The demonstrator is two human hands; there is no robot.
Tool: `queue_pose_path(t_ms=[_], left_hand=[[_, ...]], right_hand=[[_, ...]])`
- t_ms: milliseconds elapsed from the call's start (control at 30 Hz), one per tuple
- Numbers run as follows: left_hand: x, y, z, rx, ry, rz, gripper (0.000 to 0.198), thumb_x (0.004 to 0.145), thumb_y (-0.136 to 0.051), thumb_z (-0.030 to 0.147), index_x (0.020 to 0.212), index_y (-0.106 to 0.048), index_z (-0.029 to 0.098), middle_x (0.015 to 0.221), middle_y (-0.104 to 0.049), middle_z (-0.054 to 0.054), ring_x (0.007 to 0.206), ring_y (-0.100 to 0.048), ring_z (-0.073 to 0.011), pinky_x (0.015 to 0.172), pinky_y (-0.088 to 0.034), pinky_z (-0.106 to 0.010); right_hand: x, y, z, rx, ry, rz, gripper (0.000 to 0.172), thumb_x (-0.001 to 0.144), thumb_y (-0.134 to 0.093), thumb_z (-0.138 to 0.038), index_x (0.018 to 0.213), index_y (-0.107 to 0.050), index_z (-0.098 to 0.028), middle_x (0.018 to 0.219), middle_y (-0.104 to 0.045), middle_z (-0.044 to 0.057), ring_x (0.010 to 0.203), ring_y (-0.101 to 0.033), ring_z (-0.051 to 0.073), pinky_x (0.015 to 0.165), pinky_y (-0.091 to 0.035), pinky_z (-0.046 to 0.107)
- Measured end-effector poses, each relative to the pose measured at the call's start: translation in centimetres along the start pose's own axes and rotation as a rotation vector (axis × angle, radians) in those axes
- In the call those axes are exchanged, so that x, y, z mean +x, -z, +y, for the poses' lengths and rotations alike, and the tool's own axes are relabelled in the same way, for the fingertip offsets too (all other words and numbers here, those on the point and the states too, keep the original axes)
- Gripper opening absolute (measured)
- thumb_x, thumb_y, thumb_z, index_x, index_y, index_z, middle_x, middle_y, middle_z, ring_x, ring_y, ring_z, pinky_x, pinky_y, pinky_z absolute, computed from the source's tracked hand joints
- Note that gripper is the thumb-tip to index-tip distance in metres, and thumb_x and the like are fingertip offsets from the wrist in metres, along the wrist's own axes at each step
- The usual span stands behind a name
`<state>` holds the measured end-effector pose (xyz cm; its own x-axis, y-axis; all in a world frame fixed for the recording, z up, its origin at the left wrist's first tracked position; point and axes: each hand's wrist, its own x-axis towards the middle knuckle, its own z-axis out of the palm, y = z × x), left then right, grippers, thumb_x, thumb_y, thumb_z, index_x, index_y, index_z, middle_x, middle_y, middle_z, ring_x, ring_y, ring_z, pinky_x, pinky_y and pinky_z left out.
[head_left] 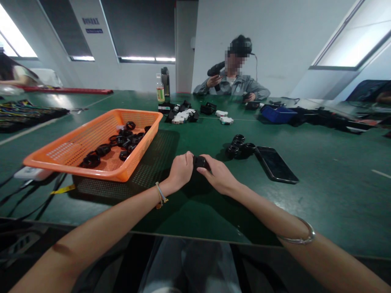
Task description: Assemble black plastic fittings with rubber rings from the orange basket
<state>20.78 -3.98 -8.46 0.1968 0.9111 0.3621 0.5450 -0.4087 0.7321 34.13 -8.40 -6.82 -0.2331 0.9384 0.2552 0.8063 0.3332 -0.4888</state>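
Above the green table, in the middle of the head view, my left hand [182,169] and my right hand [220,174] meet around a small black ring-shaped part [200,162]. The fingers of both hands are closed on it, and they hide much of its shape. Just beyond my right hand lies a small group of similar black round parts [234,149]. To the left stands an orange plastic basket [143,147] with several more black rings [103,149] inside.
A smartphone [276,165] lies at the right. Farther back are black and white parts [183,115], a bottle [160,89] and a blue bin [277,114]. Cables and a white power strip [33,174] lie by the basket. Across the table a person [235,83] holds a black device.
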Motion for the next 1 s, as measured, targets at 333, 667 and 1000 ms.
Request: queue_pose_path(t_ms=[333,667,1000], left_hand=[[0.2,0.0,0.1,-0.225,0.095,-0.02,0.035,0.083,-0.028,0.03,0.06,-0.05,0.017,0.054,-0.051,0.0,0.053,-0.049,-0.0124,0.054,-0.037,-0.023],[0.4,0.1,-0.3,-0.037,0.157,-0.056,0.029,0.084,-0.031,0.021,0.058,-0.044,0.019,0.055,-0.049,-0.002,0.059,-0.05,-0.0157,0.062,-0.04,-0.028],[0.1,0.5,0.1,0.111,0.065,-0.007,0.034,0.087,-0.023,0.019,0.073,-0.054,0.017,0.073,-0.065,-0.007,0.071,-0.059,-0.0179,0.071,-0.042,-0.029]], right_hand=[[0.5,0.1,1.1,-0.049,0.215,0.046,0.034,0.08,-0.052,-0.017,0.113,-0.046,-0.016,0.104,-0.059,0.012,0.096,-0.056,0.024,0.084,-0.046,0.043],[0.9,0.0,1.5,-0.312,0.433,0.096,0.037,0.081,-0.052,-0.019,0.117,-0.044,-0.015,0.104,-0.057,0.014,0.092,-0.054,0.027,0.081,-0.049,0.047],[0.4,-0.6,1.0,-0.199,0.353,0.141,0.03,0.082,-0.052,-0.026,0.109,-0.045,-0.014,0.098,-0.061,0.014,0.086,-0.058,0.027,0.077,-0.049,0.047]])
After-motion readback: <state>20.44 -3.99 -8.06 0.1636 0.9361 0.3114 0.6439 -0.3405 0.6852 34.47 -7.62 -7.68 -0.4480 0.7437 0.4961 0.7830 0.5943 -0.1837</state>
